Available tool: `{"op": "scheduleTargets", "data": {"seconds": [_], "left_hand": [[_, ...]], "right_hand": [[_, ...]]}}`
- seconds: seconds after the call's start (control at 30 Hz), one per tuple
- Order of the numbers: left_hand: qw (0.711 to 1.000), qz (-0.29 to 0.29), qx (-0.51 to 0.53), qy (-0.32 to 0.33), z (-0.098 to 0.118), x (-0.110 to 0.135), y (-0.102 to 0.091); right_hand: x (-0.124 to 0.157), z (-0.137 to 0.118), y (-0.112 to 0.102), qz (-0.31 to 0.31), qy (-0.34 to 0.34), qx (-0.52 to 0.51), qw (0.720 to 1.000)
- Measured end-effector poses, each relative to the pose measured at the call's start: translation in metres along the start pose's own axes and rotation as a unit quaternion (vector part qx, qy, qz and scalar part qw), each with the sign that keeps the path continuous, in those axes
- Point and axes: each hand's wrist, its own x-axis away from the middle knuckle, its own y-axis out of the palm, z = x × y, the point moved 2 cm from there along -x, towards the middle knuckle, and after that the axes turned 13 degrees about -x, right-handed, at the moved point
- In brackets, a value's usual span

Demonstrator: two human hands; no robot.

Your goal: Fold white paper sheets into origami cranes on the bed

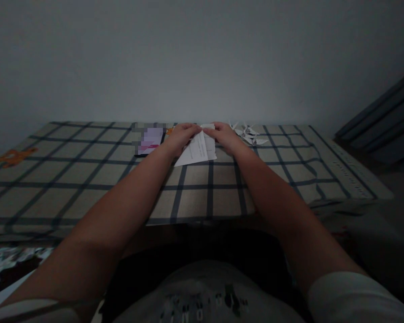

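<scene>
A partly folded sheet of white paper (197, 150) with printed lines lies on the checked tablecloth, its wide end toward me. My left hand (182, 137) pinches its far left edge, fingertips near the top fold. From the other side my right hand (224, 134) grips the paper's far right part, thumb close to the left fingertips. The fingers hide some of the upper folds. Just beyond my right hand sit several folded white paper cranes (251, 133).
A phone with a lit screen (151, 140) lies left of my left hand. An orange ornament (16, 157) is at the table's left side. The checked tablecloth (97, 168) reaches the wall (195, 63). A dark curtain (384, 121) hangs at right.
</scene>
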Motion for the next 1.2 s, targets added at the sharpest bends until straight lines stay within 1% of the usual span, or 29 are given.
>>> {"op": "scheduleTargets", "data": {"seconds": [0.1, 0.2, 0.33, 0.43, 0.57, 0.67, 0.73, 0.8, 0.97, 1.07, 1.2], "left_hand": [[1.0, -0.007, 0.012, -0.008, -0.003, -0.002, -0.001], [0.999, -0.023, 0.019, -0.015, -0.003, -0.001, -0.001], [1.0, -0.016, 0.001, -0.02, 0.0, 0.001, -0.001], [0.999, -0.022, -0.004, -0.029, 0.002, 0.002, -0.001], [0.999, -0.04, 0.018, -0.021, 0.003, 0.003, 0.001], [0.997, -0.059, 0.042, -0.015, 0.001, 0.002, 0.002], [0.997, -0.064, 0.05, -0.014, 0.0, 0.001, 0.002], [0.997, -0.06, 0.046, -0.011, -0.001, 0.0, 0.002], [0.999, -0.04, 0.035, -0.008, -0.001, -0.001, 0.0], [0.999, -0.025, 0.032, -0.018, -0.001, -0.001, -0.001], [0.999, -0.023, 0.012, -0.02, -0.003, -0.002, -0.002]], "right_hand": [[0.0, 0.003, -0.001, 0.018, -0.006, 0.015, 1.0], [0.0, 0.003, -0.001, 0.004, 0.001, 0.004, 1.0], [-0.001, 0.003, -0.002, -0.002, 0.007, 0.0, 1.0], [-0.002, 0.003, -0.002, -0.001, 0.0, 0.005, 1.0], [-0.002, -0.001, -0.002, -0.007, -0.035, 0.032, 0.999], [-0.001, -0.005, 0.0, 0.002, -0.071, 0.081, 0.994], [0.0, -0.007, 0.001, 0.009, -0.077, 0.083, 0.994], [0.0, -0.006, 0.001, 0.008, -0.061, 0.056, 0.996], [0.003, -0.003, 0.001, -0.008, 0.01, -0.011, 1.0], [0.004, -0.003, 0.001, 0.002, 0.017, -0.004, 1.0], [0.003, -0.004, 0.0, 0.022, 0.019, 0.03, 0.999]]}}
